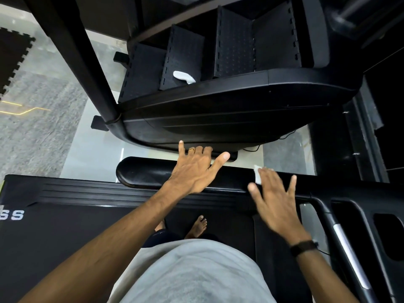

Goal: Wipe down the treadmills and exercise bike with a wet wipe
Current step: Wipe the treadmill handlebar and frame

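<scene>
The white wet wipe (258, 176) lies on the black treadmill handrail (153, 174), pressed flat under the spread, straight fingers of the right hand (275, 200), which grips nothing. The left hand (193, 169) rests open on the same rail, just beside it. Beyond stands a stair machine (218, 101), a second crumpled wipe (183, 77) on one step.

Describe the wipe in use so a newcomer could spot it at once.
Find the black handrail crossing the middle of the view. The wipe lies on it under the right hand fingertips, small and white, unlike the crumpled white wad on the steps beyond.
</scene>
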